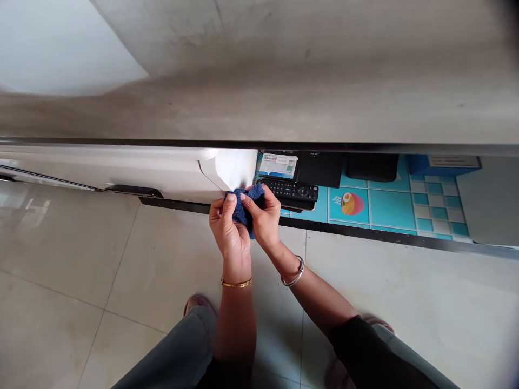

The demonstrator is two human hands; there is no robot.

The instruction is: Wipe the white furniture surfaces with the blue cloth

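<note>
A bunched dark blue cloth (243,208) is pinched between both hands at the edge of the cabinet. My left hand (229,229) has its thumb pressed on the cloth's left part. My right hand (263,219), with a silver bangle at the wrist, grips the right part. Just behind the hands, a white curved panel edge (217,170) stands beside the cabinet opening. Close to my right hand a black remote control (288,189) lies in the opening, on top of something dark. The cloth's underside is hidden by the fingers.
Inside the opening are a card with printed labels (278,165), a black H3C box (320,168), another dark device (372,167) and a blue box (441,163), over a turquoise tile-patterned liner (391,208). A pale countertop (284,108) overhangs them. A black handle (133,190) juts out at left.
</note>
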